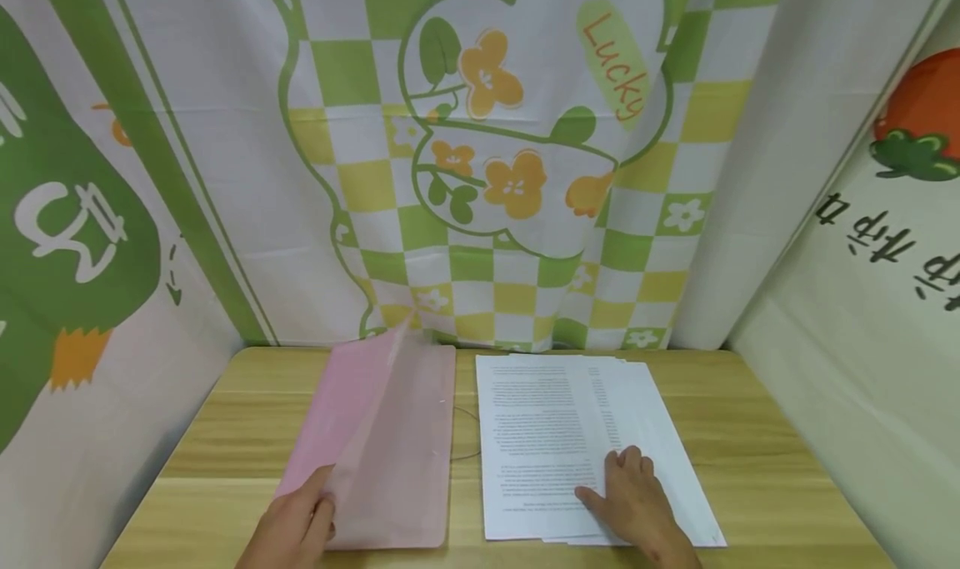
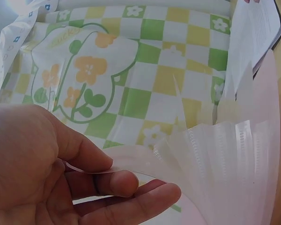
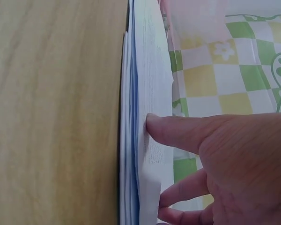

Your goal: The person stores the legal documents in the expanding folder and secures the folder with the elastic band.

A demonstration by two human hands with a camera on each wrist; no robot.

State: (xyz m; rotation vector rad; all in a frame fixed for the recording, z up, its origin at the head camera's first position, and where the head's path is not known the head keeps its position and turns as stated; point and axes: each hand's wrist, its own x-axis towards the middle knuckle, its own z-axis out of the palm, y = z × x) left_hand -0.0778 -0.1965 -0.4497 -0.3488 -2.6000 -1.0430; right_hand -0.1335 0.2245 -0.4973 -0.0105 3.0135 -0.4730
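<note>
At the left of the table lies a pink translucent folder (image 1: 412, 469), its cover (image 1: 352, 386) raised partway. My left hand (image 1: 296, 515) pinches the near edge of that cover between thumb and fingers. In the left wrist view, clear pockets (image 2: 215, 159) with punched strips fan out inside the folder. To the right is a stack of printed paper sheets (image 1: 536, 436), slightly uneven at the edges. My right hand (image 1: 633, 494) rests on the top sheet with its fingertips. The right wrist view has the thumb (image 3: 173, 131) touching the paper, with several layers visible at the stack's side.
Both things lie on a wooden table (image 1: 757, 469). A thin dark loop (image 1: 468, 436), perhaps a cord, shows between folder and papers. Behind hangs a checked green, yellow and white cloth (image 1: 517, 261); printed cloths (image 1: 847, 352) also flank the table.
</note>
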